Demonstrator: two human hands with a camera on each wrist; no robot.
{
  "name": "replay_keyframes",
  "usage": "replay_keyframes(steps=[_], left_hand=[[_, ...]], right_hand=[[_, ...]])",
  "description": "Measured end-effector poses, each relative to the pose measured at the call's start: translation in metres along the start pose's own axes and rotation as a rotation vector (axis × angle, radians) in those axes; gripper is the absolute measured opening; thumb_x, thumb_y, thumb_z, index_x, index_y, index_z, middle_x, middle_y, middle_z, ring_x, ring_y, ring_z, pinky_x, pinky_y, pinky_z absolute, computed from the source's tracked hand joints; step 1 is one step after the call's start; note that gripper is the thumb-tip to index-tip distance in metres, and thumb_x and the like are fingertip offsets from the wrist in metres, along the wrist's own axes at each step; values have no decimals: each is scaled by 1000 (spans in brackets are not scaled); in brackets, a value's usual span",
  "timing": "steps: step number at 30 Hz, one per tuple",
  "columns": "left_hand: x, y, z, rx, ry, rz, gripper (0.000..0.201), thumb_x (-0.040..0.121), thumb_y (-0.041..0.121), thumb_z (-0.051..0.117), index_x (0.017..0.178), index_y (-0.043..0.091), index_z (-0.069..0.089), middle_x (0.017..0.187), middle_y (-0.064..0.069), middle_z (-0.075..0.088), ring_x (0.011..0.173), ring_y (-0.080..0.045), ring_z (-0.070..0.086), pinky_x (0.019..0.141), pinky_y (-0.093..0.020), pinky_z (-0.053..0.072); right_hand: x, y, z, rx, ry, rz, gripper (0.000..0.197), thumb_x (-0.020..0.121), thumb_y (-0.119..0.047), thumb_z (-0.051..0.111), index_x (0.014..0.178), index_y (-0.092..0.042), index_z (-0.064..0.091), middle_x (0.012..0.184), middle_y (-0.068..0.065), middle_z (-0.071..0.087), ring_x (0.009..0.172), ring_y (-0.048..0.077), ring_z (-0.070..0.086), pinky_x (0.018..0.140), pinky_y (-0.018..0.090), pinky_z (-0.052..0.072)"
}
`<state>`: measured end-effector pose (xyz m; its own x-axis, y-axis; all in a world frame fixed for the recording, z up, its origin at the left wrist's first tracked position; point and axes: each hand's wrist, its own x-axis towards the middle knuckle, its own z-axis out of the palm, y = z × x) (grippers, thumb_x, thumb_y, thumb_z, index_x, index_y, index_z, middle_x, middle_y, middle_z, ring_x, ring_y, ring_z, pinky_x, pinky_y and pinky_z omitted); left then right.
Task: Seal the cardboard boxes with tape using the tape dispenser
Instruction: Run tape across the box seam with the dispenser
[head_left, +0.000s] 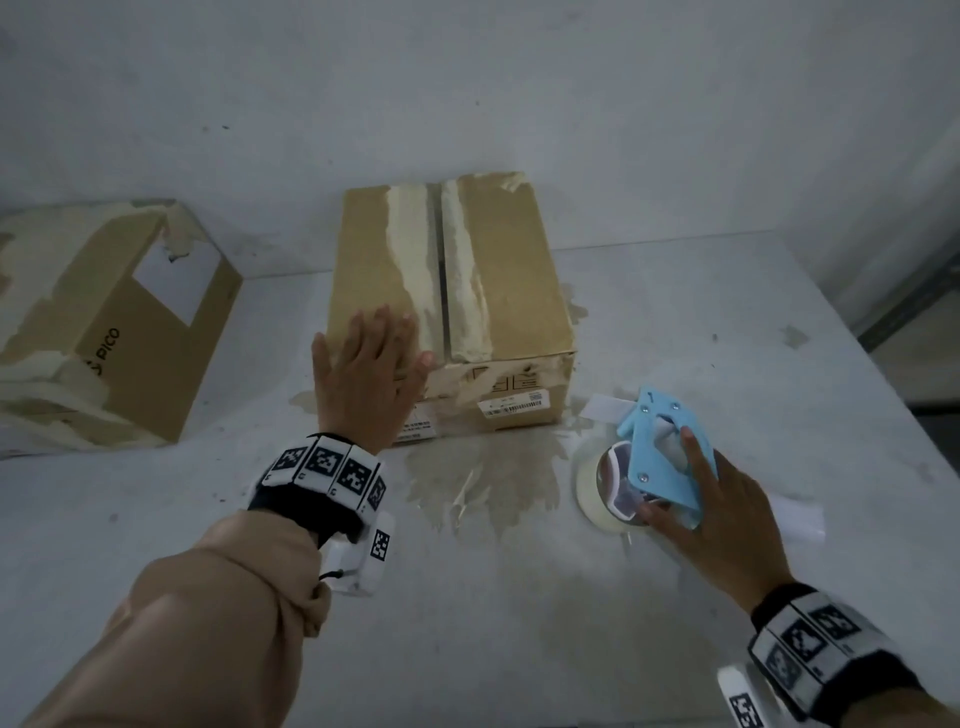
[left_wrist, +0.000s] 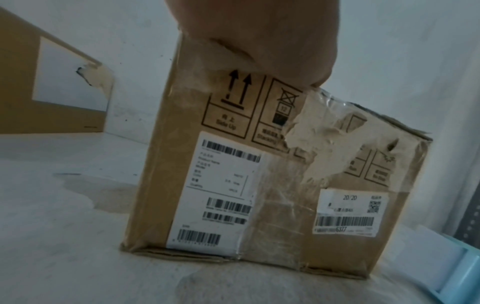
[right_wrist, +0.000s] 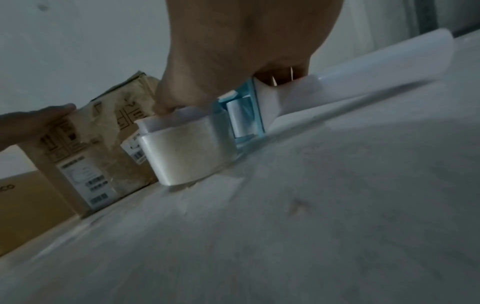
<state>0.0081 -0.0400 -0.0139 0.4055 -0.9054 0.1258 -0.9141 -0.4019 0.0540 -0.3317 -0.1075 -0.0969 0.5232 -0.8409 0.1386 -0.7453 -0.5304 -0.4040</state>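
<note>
the table (head_left: 675, 597) bore the middle cardboard box (head_left: 498, 270), its open seam running away from the person. the left hand (head_left: 363, 374) lay flat, fingers straight, on the box's near left corner. right of the box, the right hand (head_left: 727, 509) grasped the tape dispenser (head_left: 660, 457), nearer the seam's near end.

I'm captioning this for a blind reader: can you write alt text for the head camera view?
A person's left hand rests flat on the near top edge of a closed cardboard box, while the right hand grips a blue tape dispenser lying on the grey table. A second, torn box lies tipped at left.
</note>
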Motion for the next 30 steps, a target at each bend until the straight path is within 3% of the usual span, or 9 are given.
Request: replay_keyframes(steps=[3,8,14,17,20,22,24,26,30], left_hand=[[0,1,1,2,19,-5,79,81,58,-1,142,22,33,150,-4,33,139,-27,27,108,-55,15],[-2,5,1,7,35,0,75,83,56,2,139,21,37,147,-4,37,135,-26,32,106,-54,20],[-2,5,1,-4,15,-17,75,83,57,0,142,24,33,150,-1,32,139,-23,28,109,-51,16],[-1,4,1,3,31,15,71,86,54,6,138,20,41,145,-5,41,133,-26,37,104,-52,23],[0,3,1,-3,18,49,64,90,51,16,130,15,50,135,-9,52,123,-30,48,96,-52,33],[0,1,-1,27,7,75,61,94,51,15,123,13,54,126,-10,58,113,-29,55,89,-50,40],[0,-1,-3,69,-17,88,63,96,52,10,119,14,54,120,-9,60,106,-28,58,83,-45,43],[1,-2,-4,80,-11,111,62,96,53,11,115,15,57,117,-6,62,101,-26,60,79,-41,43],[4,-4,-8,60,68,156,55,91,57,27,99,18,64,106,-2,67,90,-23,64,73,-37,44]], right_hand=[[1,15,-3,58,-37,-79,95,73,-79,40,136,-8,30,99,18,62,75,31,61,58,37,54],[-2,36,-9,-65,-103,-176,78,79,-75,32,136,-21,32,72,11,58,58,27,55,52,32,47],[-4,26,-31,7,0,-142,57,81,-50,50,129,-19,44,73,15,61,57,32,60,47,36,48],[-9,5,-56,161,59,-37,48,86,-41,55,125,-14,54,94,11,66,75,27,64,63,38,54],[-1,-21,-88,428,45,84,39,78,-44,48,111,-26,58,92,0,67,71,-3,63,64,11,48],[11,-33,-102,562,16,158,33,77,-52,46,96,-29,60,83,3,66,70,3,64,55,10,48],[24,-45,-111,635,8,174,45,76,-70,41,85,-30,57,78,7,63,74,23,63,59,22,51],[37,-60,-117,707,-29,125,73,68,-85,34,85,-18,57,76,13,62,72,30,62,66,43,52],[66,-90,-120,961,-141,-8,99,48,-77,67,98,6,48,75,14,58,52,19,59,46,30,51]])
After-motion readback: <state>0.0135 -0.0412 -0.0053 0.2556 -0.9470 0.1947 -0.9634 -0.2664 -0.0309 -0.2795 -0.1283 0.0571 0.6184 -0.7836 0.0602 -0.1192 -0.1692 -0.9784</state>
